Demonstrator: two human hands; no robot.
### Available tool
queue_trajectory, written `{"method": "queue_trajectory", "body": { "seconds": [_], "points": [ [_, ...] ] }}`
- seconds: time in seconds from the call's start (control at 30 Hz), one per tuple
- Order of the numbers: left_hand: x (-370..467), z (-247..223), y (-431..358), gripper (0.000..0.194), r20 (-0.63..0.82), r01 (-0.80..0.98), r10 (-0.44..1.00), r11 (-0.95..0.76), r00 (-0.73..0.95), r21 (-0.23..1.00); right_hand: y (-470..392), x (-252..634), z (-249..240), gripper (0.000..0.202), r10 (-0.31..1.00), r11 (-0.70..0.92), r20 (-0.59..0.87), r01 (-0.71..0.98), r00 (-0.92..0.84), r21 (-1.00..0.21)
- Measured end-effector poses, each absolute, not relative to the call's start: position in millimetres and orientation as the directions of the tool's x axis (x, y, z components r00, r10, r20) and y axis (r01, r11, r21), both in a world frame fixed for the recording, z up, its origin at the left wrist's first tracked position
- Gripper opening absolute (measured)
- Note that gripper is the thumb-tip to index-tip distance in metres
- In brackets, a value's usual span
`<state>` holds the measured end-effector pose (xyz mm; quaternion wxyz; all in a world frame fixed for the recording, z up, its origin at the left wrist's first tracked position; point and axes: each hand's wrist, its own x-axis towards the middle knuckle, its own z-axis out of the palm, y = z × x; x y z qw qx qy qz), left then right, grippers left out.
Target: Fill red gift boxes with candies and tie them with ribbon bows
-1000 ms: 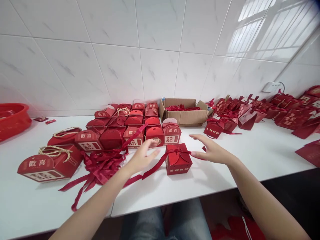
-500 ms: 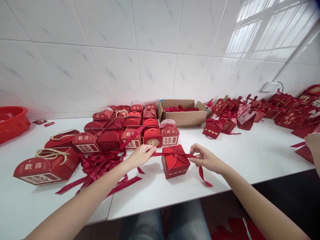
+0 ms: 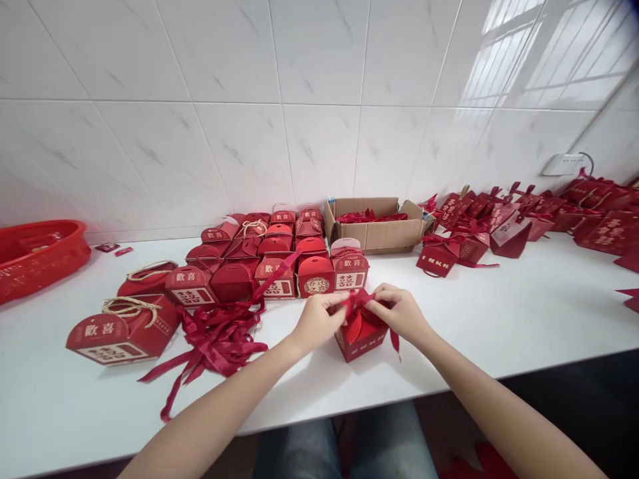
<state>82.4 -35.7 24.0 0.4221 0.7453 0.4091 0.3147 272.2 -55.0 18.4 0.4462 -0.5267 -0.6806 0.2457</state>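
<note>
A small red gift box (image 3: 363, 338) with pale lettering on its front stands on the white table before me. Dark red ribbon (image 3: 358, 301) crosses its top, looped up between my fingers. My left hand (image 3: 319, 319) is closed on the ribbon at the box's left upper side. From the right, my right hand (image 3: 398, 311) pinches the ribbon too, and a loose tail hangs down under it. Both hands partly cover the box top, so the shape of the knot is hidden. Left of the box lies a tangled heap of dark red ribbons (image 3: 219, 339).
Rows of red boxes (image 3: 233, 283) stand behind the ribbon heap. A cardboard carton (image 3: 379, 236) holding red ribbon is by the tiled wall. Ribbon-tied boxes (image 3: 439, 256) crowd the right side. A red plastic basket (image 3: 44, 259) sits at the far left.
My hands have come together over the box; the ribbon ends, pulled out sideways before, are now gathered into loops above its top. A person's hand at the right edge has left view.
</note>
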Motion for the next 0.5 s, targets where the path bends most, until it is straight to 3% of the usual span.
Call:
{"method": "queue_trajectory", "body": {
  "seconds": [0.2, 0.5],
  "points": [
    [86.3, 14.8, -43.8, 0.037, 0.450, 0.499, 0.756, -0.653, 0.476, 0.570, -57.0, 259.9, 32.0, 0.013, 0.975, 0.223, 0.196, 0.400, -0.108, -0.889],
    [77.9, 6.2, -19.4, 0.027, 0.565, 0.243, 0.614, -0.766, 0.551, 0.595, -51.9, 261.8, 45.7, 0.012, 0.968, -0.027, -0.101, 0.303, -0.231, -0.953]
  ]
}}
